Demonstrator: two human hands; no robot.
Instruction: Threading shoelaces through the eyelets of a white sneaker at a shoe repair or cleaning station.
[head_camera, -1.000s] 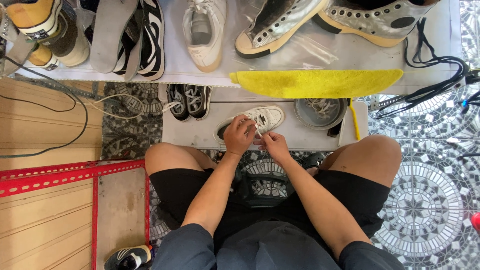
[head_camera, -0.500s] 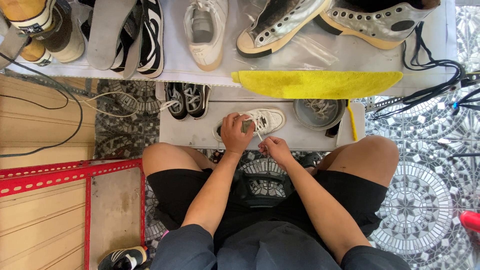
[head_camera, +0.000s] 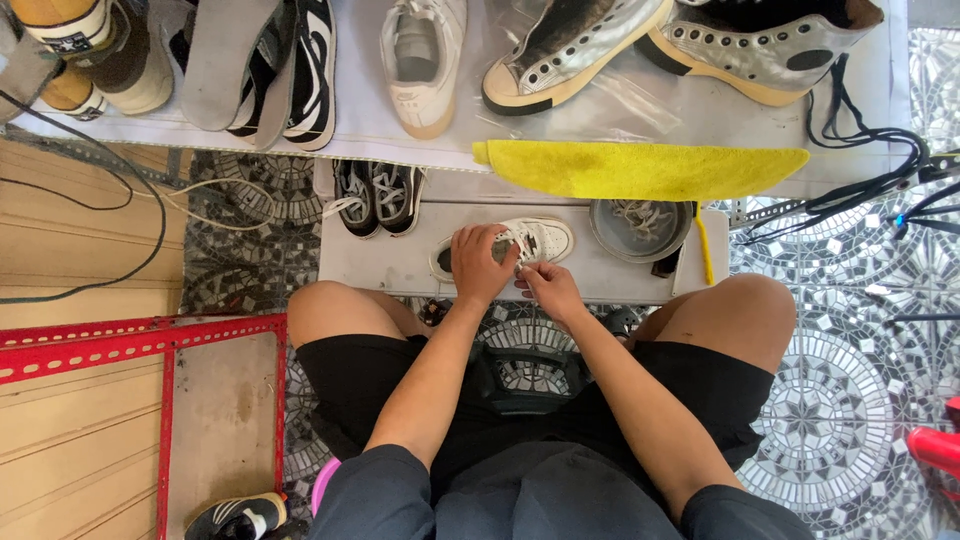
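White sneaker (head_camera: 535, 240) lies under left hand (head_camera: 481, 264).

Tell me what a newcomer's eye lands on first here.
Both hands at the centre: the left hand rests on a white sneaker on a low grey bench, while the right hand pinches its lace. Just above, a yellow cloth hangs over a shelf edge below two silver high-tops.

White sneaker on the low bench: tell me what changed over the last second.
The right hand pulled away from the white sneaker with its lace half a second ago, then came back up against it. The left hand kept its grip on the sneaker's middle. The sneaker, the metal bowl and the yellow cloth stayed put.
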